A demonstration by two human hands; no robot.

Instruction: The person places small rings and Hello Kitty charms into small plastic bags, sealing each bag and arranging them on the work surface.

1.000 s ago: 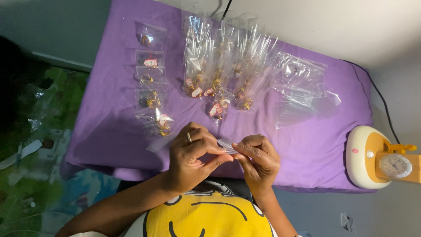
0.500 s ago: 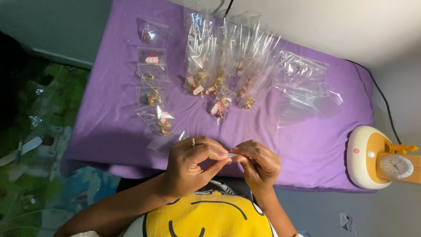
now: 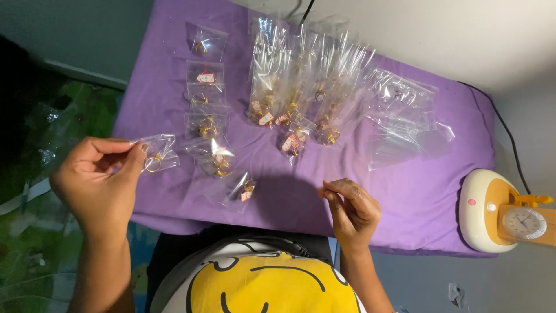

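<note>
The left hand (image 3: 98, 185) hangs past the left edge of the purple cloth (image 3: 405, 191), over the green patterned floor covering (image 3: 35, 174). Its grip is clamped, thumb and fingertips, on the corner of a small clear bag (image 3: 157, 152) with a gold ring inside; the bag juts rightward and lies just over the cloth's left edge.

Right of that bag, a column of small filled bags (image 3: 204, 98) runs from the far edge of the table down toward the near edge, ending in one bag with a tag (image 3: 243, 190) close to the near rim. Between this column and the left edge there is a narrow bare strip of cloth.

Further right, a cluster of taller clear bags (image 3: 295, 87) fans up to the far edge. The right hand (image 3: 350, 211) hovers above the near part of the cloth, grip pinched together, holding nothing that can be made out. Open cloth lies around it.

Right again, a loose pile of empty clear bags (image 3: 402, 116) lies flat. Beyond the cloth's right edge stands a yellow and cream device with a dial (image 3: 504, 214), with a black cable (image 3: 509, 133) above it.
</note>
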